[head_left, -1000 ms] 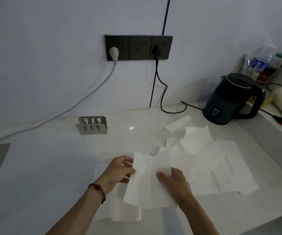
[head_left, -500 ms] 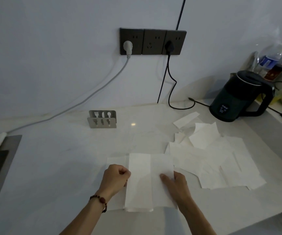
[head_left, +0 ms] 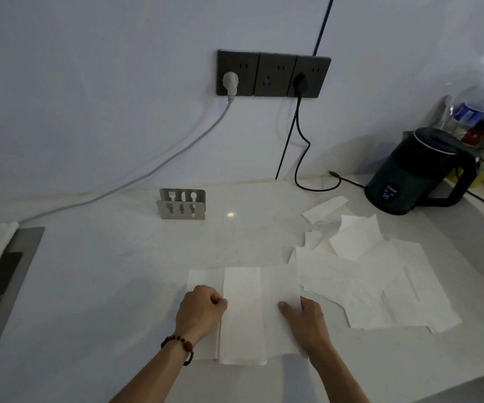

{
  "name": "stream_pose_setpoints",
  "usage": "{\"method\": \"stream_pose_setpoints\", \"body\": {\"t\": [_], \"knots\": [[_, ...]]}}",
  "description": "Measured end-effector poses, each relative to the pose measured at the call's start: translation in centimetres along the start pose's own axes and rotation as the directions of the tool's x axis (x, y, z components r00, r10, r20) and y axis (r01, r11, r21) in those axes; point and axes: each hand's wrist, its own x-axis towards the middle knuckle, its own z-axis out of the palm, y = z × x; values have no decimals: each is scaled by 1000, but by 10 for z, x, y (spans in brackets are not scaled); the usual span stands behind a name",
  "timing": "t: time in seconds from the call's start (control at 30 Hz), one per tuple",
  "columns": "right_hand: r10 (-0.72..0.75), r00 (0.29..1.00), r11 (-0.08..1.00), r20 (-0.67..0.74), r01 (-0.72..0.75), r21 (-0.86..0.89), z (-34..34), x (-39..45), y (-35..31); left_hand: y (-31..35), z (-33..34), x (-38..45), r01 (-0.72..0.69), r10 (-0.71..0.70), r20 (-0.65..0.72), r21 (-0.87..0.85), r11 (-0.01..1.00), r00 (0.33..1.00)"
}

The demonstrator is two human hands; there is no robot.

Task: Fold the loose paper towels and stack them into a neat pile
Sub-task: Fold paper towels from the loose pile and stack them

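Note:
A white paper towel [head_left: 259, 309] lies flat on the counter in front of me, partly folded, with a doubled strip down its middle. It lies on top of a folded towel pile [head_left: 204, 282] whose left edge shows beneath it. My left hand [head_left: 201, 311] pinches the towel's left edge with curled fingers. At the towel's right edge my right hand [head_left: 305, 318] holds the sheet, thumb on top and fingers hidden under it. Several loose, unfolded paper towels [head_left: 360, 274] are spread overlapping to the right.
A dark electric kettle [head_left: 418, 173] stands at the back right with bottles [head_left: 473, 109] behind it. A metal napkin holder [head_left: 182, 204] stands at the back centre. Cables [head_left: 302, 158] run from the wall sockets. A dark sink edge [head_left: 11, 266] is at the left.
The towel was lifted in both hands a second ago; it now lies flat on the pile, and both hands stay at its edges.

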Motion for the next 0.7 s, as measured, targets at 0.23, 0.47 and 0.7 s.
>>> {"method": "stream_pose_setpoints", "body": {"t": [0.23,0.47,0.7], "knots": [[40,999,998,10,-39,-42,2,3,2,-4,6,1,-13,13,-10,50,999,1000],[27,1000,995,-1,-27,-95,2,5,6,-5,8,1,-13,15,-22,89,996,1000],[-32,980,988,-198,0,-157,8,2,9,-10,5,1,-8,14,-67,93,996,998]]}}
